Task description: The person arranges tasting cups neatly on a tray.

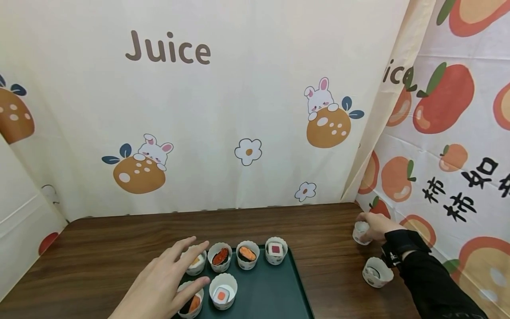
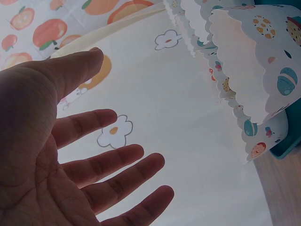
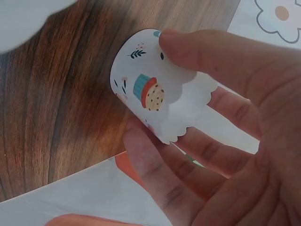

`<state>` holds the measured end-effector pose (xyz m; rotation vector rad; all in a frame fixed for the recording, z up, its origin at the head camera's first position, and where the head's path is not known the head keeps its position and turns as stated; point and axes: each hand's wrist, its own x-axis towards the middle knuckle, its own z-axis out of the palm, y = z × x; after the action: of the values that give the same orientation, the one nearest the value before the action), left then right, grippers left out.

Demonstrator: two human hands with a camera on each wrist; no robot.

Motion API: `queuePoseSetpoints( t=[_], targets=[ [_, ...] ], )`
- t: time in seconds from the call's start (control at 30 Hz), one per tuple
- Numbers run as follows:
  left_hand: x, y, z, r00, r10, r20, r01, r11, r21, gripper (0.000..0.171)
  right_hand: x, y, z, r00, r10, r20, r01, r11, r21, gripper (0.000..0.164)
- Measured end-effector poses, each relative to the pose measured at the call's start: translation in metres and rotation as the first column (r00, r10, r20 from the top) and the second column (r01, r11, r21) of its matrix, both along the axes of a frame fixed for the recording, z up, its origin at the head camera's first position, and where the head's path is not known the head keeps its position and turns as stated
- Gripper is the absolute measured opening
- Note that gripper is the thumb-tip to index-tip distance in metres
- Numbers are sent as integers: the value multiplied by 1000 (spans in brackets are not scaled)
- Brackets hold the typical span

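Observation:
My right hand (image 1: 379, 227) reaches to the far right of the table and holds a white paper baking cup (image 1: 361, 232) with a scalloped rim. In the right wrist view the thumb presses one side of that cup (image 3: 146, 89), and the fingers curve around the other. A second paper baking cup (image 1: 376, 275), with something white inside, stands just nearer. My left hand (image 1: 165, 281) is spread over the left part of the dark green tray (image 1: 260, 297), fingers apart and holding nothing. It partly hides a cup with orange-topped sushi (image 1: 194, 305).
On the tray, other cups hold sushi pieces: one red-topped (image 1: 220, 257), one orange-topped (image 1: 247, 254), a white one with a dark red centre (image 1: 275, 249) and one with an orange centre (image 1: 221, 294). A printed curtain (image 1: 239, 110) hangs behind the wooden table (image 1: 119, 248); fruit-print cloth (image 1: 438, 146) hangs right.

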<state>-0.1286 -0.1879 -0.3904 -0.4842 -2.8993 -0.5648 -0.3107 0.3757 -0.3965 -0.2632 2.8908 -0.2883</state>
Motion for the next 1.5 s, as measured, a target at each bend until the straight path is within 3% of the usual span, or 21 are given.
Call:
queuePoseSetpoints(
  t=[0.47,0.73,1.0,1.27,1.5],
  targets=[
    [-1,0,1,999,-2,36,2,1000,11,71,2,0,6,997,31,-66,-32,999,-19,54],
    [-1,-4,1,1000,-16,24,16,1000,26,70,11,-18,26,984,112,-142,-115,993,-13,55],
    [-3,-2,0,998,-39,39,38,998,45,72,29,-36,50,959,144,-245,-146,989,10,56],
    [-1,-2,0,998,-46,53,42,997,71,71,51,-60,58,950,150,-273,-169,985,-47,62],
    [0,-4,3,999,-45,30,42,995,88,71,68,-79,65,918,190,-347,-229,970,-76,62]
  ],
)
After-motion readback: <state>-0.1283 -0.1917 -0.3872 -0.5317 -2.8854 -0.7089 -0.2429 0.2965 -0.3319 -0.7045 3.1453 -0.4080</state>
